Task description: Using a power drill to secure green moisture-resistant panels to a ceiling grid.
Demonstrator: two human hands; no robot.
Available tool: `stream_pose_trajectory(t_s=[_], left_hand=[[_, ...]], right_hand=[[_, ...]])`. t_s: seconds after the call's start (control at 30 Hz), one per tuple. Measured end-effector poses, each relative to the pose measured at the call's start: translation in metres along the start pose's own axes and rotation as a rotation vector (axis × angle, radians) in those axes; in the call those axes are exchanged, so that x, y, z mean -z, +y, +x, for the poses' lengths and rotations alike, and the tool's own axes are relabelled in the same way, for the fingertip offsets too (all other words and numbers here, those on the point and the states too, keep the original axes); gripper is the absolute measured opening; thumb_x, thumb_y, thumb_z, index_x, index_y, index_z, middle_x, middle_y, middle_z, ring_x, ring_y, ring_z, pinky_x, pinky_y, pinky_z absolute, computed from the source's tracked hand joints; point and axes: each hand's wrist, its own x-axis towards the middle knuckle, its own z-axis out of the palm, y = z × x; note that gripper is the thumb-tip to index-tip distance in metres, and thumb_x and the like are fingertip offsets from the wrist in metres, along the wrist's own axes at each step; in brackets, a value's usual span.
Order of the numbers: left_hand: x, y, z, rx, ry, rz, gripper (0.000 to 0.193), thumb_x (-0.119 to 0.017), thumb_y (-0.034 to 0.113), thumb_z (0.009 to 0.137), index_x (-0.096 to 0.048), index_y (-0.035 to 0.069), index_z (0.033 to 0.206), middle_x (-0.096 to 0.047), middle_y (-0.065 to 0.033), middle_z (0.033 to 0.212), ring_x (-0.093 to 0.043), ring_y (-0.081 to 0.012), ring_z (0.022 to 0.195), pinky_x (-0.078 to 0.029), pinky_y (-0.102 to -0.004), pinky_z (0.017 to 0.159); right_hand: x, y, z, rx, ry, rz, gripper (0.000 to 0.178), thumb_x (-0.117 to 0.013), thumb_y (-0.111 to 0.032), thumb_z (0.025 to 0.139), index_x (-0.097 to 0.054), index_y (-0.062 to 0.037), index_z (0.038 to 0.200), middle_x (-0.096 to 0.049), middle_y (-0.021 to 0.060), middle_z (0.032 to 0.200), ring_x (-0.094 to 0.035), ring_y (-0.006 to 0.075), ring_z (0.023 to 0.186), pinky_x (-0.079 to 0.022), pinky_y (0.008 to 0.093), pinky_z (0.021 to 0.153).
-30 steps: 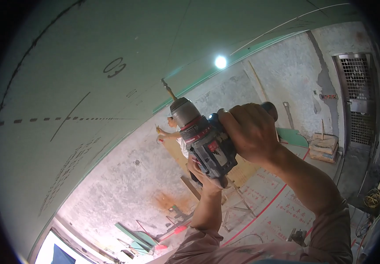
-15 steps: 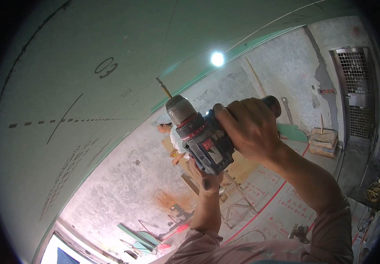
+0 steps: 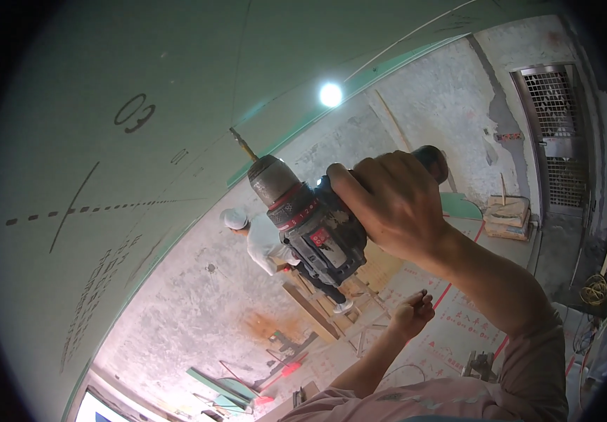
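Right hand clenched round drill grip (bit at green board), left hand loosely curled, empty, below

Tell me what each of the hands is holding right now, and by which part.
The right hand grips the cordless drill by its handle, bit tip at the green ceiling board. The left hand is empty, fingers loosely curled below the drill.

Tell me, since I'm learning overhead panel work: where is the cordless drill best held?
By its handle, from behind and below. The right hand wraps it there, so the cordless drill points its bit up at the green ceiling board, chuck kept clear.
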Motion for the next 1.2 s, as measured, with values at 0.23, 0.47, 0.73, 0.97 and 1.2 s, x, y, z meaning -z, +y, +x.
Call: stream_pose_trajectory(t_s=[0.23,0.47,0.73,0.97,1.2], left_hand=[[-0.005,0.005,0.006,-0.009,-0.115,0.099,0.014,-0.046,0.017,0.098,-0.045,0.011,0.085,-0.044,0.0018,0.069,-0.033,-0.0074,0.057,-0.031,-0.0226,0.055],[-0.027,0.024,0.001,-0.028,-0.177,0.144,0.019,-0.050,0.021,0.097,-0.046,0.012,0.081,-0.040,0.0037,0.065,-0.030,-0.0076,0.056,-0.029,-0.0238,0.056],[-0.064,0.067,-0.003,-0.218,-0.320,0.189,0.005,-0.054,0.012,0.091,-0.057,0.010,0.093,-0.047,0.0066,0.069,-0.037,-0.0050,0.057,-0.035,-0.0192,0.058],[-0.188,0.128,-0.054,-0.680,-0.776,0.196,0.023,-0.048,0.035,0.097,-0.055,0.014,0.091,-0.049,0.0026,0.071,-0.042,-0.0098,0.061,-0.035,-0.0262,0.059],[-0.229,0.087,-0.040,-0.312,-0.653,0.083,0.030,-0.054,0.038,0.094,-0.055,0.013,0.076,-0.040,0.0065,0.055,-0.033,-0.0074,0.050,-0.030,-0.0249,0.053]], right_hand=[[0.001,-0.001,0.001,0.008,-0.016,-0.052,0.022,-0.062,-0.008,0.069,-0.057,-0.0074,0.090,-0.050,0.0036,0.070,-0.052,0.0201,0.065,-0.043,0.0337,0.061],[0.007,-0.002,0.003,0.036,-0.041,-0.135,0.022,-0.064,-0.010,0.069,-0.057,-0.0082,0.090,-0.049,0.0022,0.067,-0.050,0.0173,0.063,-0.042,0.0322,0.061],[0.017,0.002,0.001,0.058,0.024,-0.201,0.027,-0.065,-0.013,0.070,-0.058,-0.0083,0.095,-0.050,0.0007,0.067,-0.050,0.0163,0.062,-0.042,0.0316,0.060],[0.063,-0.012,-0.063,-0.117,-0.253,-0.009,0.030,-0.065,-0.021,0.069,-0.059,-0.0105,0.097,-0.052,0.0038,0.066,-0.055,0.0222,0.061,-0.044,0.0363,0.060],[0.110,-0.013,-0.096,-0.416,-0.482,0.011,0.031,-0.066,-0.019,0.070,-0.060,-0.0091,0.099,-0.062,0.0109,0.073,-0.061,0.0312,0.067,-0.046,0.0420,0.061]])
